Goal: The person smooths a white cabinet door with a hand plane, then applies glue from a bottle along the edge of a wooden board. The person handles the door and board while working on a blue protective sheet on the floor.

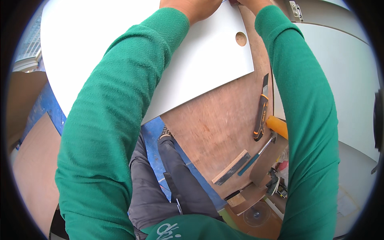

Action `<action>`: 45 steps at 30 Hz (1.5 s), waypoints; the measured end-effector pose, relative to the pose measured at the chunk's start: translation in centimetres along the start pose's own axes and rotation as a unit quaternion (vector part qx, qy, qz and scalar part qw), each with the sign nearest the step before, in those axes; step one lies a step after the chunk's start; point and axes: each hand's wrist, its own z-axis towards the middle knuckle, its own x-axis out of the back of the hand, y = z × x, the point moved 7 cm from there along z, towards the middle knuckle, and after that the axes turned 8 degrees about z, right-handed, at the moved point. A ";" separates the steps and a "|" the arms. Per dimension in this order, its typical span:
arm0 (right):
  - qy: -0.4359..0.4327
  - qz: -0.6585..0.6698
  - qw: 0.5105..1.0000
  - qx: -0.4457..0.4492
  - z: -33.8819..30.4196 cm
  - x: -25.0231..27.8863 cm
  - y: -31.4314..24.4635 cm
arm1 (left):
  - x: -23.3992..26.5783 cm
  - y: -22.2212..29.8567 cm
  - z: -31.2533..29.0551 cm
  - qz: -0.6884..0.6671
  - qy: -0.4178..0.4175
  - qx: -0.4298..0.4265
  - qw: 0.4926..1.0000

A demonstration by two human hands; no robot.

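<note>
Both my arms, in green sleeves, reach to the top edge of the head view. My left hand (196, 9) is over a large white panel (204, 60), its fingers mostly cut off by the frame. My right hand (255, 4) is just beyond the panel's right edge, its fingers also outside the picture. Something small and thin between the hands is too cropped to name. Near the panel's right edge is a round recess (241, 39) showing bare board. The panel lies on a brown plywood surface (208, 124).
On the plywood lie a utility knife (261, 114) with its blade out, a wood block (231, 167), a small hammer (256, 155) and a yellow cylinder (278, 127). Mixed odds and ends gather at lower right. A hinge (296, 11) sits on a pale panel at upper right.
</note>
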 end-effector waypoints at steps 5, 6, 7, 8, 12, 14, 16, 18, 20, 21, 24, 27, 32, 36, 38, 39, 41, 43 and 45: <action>-0.031 0.041 0.999 0.004 0.7 -0.3 0.7 | -0.5 -0.1 0.1 0.015 -0.009 -0.005 1.000; -0.035 0.049 0.998 0.003 0.2 -0.2 0.8 | -0.5 -0.2 0.1 0.010 -0.011 0.002 1.000; -0.040 0.058 0.998 0.000 -0.3 0.0 0.7 | -0.5 -0.3 0.1 0.005 -0.015 0.009 1.000; -0.043 0.056 0.997 0.002 -0.7 0.1 0.5 | -0.4 -0.3 0.1 0.004 -0.017 0.010 1.000; -0.048 0.077 0.995 -0.044 -3.6 1.2 -0.1 | -0.5 -0.4 0.3 0.003 -0.023 0.011 1.000; -0.059 0.074 0.993 -0.068 -5.7 2.0 -0.8 | -0.5 -0.5 0.3 0.010 -0.023 0.010 1.000; -0.082 0.043 0.993 -0.072 -8.0 3.1 -1.7 | -0.6 -0.4 0.3 0.020 -0.023 0.005 1.000; -0.093 0.137 0.977 -0.134 -10.3 3.8 -2.1 | -0.8 -0.5 0.3 0.021 -0.034 0.013 0.999; -0.110 0.222 0.942 -0.228 -12.5 4.3 -1.8 | -0.8 -0.6 0.4 0.026 -0.041 0.013 0.999; -0.118 0.221 0.942 -0.225 -12.6 4.4 -1.9 | -0.7 -0.7 0.5 0.030 -0.043 0.011 0.999; -0.112 0.195 0.956 -0.188 -12.9 4.6 -1.5 | -0.9 -0.7 0.4 0.039 -0.055 0.009 0.998; -0.074 0.114 0.986 -0.101 -13.7 4.8 -0.8 | -1.1 -0.7 0.4 0.049 -0.055 -0.004 0.997; -0.093 0.039 0.991 -0.091 -17.4 5.1 1.4 | -1.2 -0.8 0.5 0.054 -0.053 -0.003 0.997; -0.076 0.055 0.991 -0.098 -21.6 6.4 1.6 | -1.2 -0.9 0.3 0.033 -0.074 0.018 0.997; -0.072 0.072 0.987 -0.122 -22.9 6.8 2.1 | -1.1 -0.8 0.5 0.034 -0.090 0.022 0.995; -0.069 0.089 0.987 -0.114 -23.5 7.1 2.0 | -1.1 -0.7 0.4 0.045 -0.099 0.023 0.994; -0.068 0.092 0.980 -0.161 -25.1 7.9 2.3 | -1.0 -0.5 0.4 0.057 -0.112 0.023 0.992; -0.074 0.095 0.966 -0.230 -28.0 9.5 2.1 | -1.0 -0.2 0.4 0.058 -0.123 0.025 0.990; -0.036 0.177 0.934 -0.307 -31.5 11.7 1.6 | -1.2 0.0 0.1 0.075 -0.154 0.021 0.985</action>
